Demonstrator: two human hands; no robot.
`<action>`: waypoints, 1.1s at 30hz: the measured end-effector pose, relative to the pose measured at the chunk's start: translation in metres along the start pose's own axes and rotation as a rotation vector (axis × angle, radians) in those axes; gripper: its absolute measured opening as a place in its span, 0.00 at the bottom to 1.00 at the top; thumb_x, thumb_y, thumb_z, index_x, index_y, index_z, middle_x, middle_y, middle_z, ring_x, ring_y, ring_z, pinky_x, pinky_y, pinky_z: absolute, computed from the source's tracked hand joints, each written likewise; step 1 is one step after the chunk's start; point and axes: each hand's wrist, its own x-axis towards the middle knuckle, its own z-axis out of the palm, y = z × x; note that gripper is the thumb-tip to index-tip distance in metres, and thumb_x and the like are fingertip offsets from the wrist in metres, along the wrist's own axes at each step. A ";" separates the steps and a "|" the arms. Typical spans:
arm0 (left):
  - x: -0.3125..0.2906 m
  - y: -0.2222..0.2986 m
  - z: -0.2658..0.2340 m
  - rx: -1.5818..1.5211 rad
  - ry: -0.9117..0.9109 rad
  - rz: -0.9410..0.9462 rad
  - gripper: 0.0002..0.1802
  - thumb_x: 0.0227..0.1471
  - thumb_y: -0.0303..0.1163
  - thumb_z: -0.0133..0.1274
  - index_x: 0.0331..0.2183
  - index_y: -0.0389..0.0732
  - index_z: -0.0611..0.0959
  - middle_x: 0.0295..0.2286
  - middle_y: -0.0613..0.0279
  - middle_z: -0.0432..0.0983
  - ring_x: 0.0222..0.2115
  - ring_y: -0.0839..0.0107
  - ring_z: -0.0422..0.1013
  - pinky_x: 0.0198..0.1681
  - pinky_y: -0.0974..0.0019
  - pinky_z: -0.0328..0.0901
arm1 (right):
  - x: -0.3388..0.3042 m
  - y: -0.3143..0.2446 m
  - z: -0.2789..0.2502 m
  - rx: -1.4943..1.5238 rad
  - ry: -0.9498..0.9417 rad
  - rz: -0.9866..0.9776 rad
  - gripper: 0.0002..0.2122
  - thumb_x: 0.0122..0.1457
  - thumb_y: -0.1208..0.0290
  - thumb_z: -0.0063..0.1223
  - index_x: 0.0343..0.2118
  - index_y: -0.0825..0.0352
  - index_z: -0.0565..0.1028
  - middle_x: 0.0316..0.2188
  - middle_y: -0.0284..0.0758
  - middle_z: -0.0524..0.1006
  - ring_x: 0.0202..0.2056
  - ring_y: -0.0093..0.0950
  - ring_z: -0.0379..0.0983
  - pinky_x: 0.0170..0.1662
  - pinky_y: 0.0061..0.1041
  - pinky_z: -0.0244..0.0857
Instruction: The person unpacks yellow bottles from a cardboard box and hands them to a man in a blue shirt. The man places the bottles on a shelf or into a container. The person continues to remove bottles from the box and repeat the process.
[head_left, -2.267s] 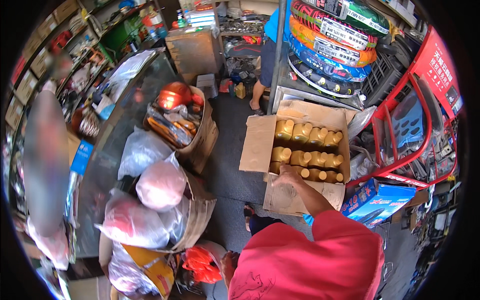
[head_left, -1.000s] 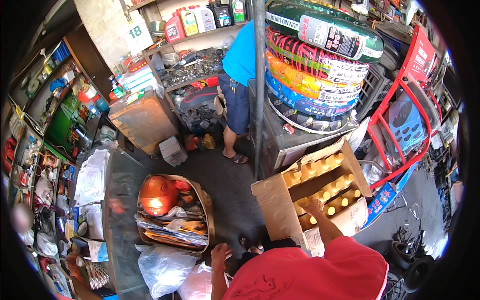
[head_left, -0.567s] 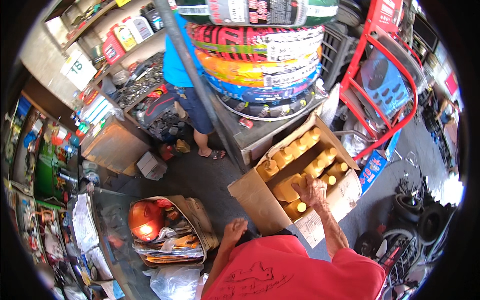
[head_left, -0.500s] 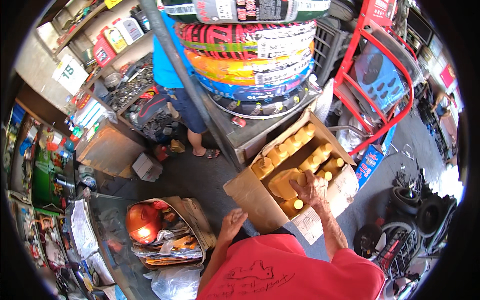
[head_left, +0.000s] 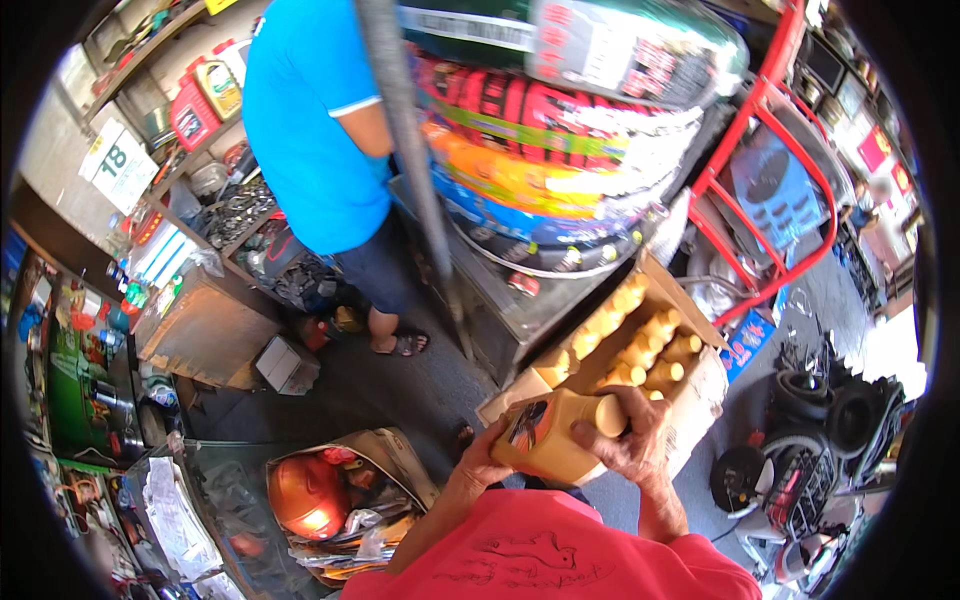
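Gold screw-cap bottle [head_left: 548,438] tilted. Right hand [head_left: 640,437], fingers curled round capped end; left hand [head_left: 484,456], fingers closed on base. Open carton [head_left: 703,398] beyond.

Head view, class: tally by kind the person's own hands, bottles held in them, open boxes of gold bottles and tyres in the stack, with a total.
Hands: 2 (left hand, right hand)
Held bottle: 1
Open box: 1
Stacked tyres: 5
Total: 9
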 end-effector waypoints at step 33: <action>-0.093 0.055 0.021 0.139 0.242 0.281 0.34 0.61 0.44 0.49 0.62 0.35 0.64 0.61 0.52 0.62 0.62 0.57 0.58 0.66 0.50 0.52 | 0.012 -0.049 0.100 -0.036 -0.361 0.020 0.25 0.37 0.58 0.77 0.35 0.69 0.80 0.20 0.37 0.80 0.23 0.30 0.80 0.29 0.25 0.73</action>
